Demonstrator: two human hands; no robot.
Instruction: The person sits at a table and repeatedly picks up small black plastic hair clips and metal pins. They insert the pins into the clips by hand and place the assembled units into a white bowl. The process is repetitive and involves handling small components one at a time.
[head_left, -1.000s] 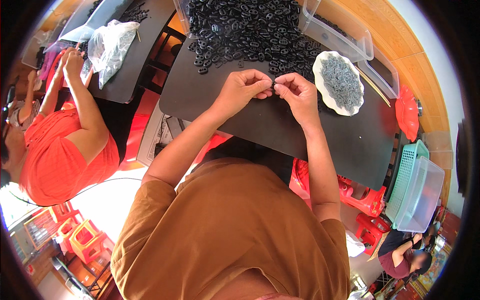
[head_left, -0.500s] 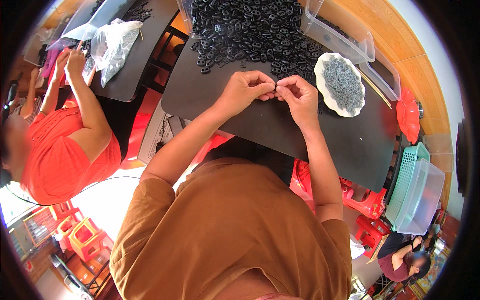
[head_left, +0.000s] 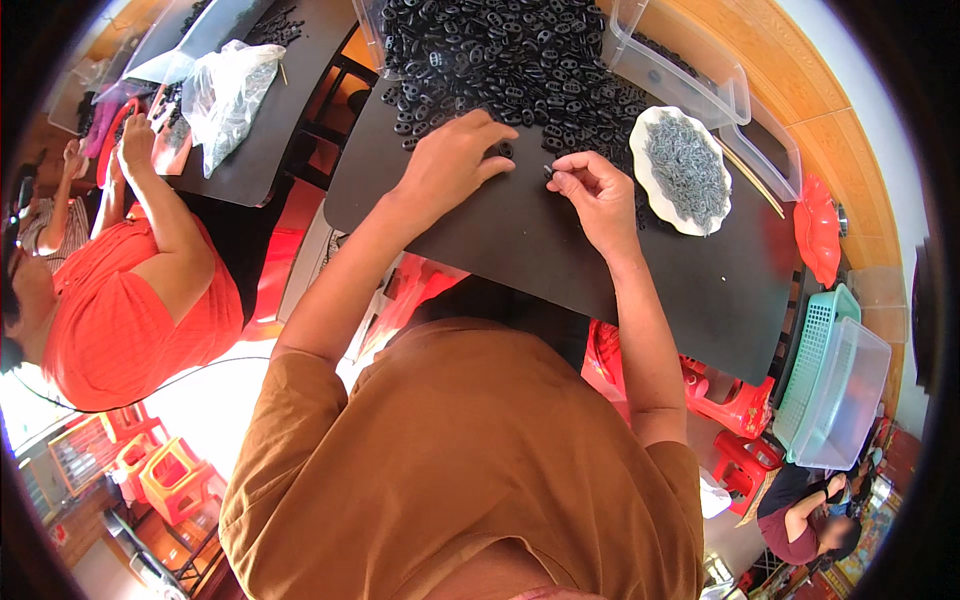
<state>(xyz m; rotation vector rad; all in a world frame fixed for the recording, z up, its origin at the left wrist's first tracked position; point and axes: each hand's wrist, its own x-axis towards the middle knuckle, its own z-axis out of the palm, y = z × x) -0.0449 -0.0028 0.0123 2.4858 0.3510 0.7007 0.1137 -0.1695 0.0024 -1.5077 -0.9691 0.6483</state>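
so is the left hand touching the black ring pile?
Touching. The head view shows the left hand with its fingers resting on black rings at the near edge of the pile.

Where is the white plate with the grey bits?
In the head view, the white plate sits on the black table, just right of the right hand, beside the black-pieces pile.

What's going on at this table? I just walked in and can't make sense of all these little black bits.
A person in a brown shirt sits at a black table. The left hand reaches into the edge of a heap of small black rings; the right hand pinches one small dark piece beside it. A white plate of grey pieces sits to the right. Another person in red works at the next table.
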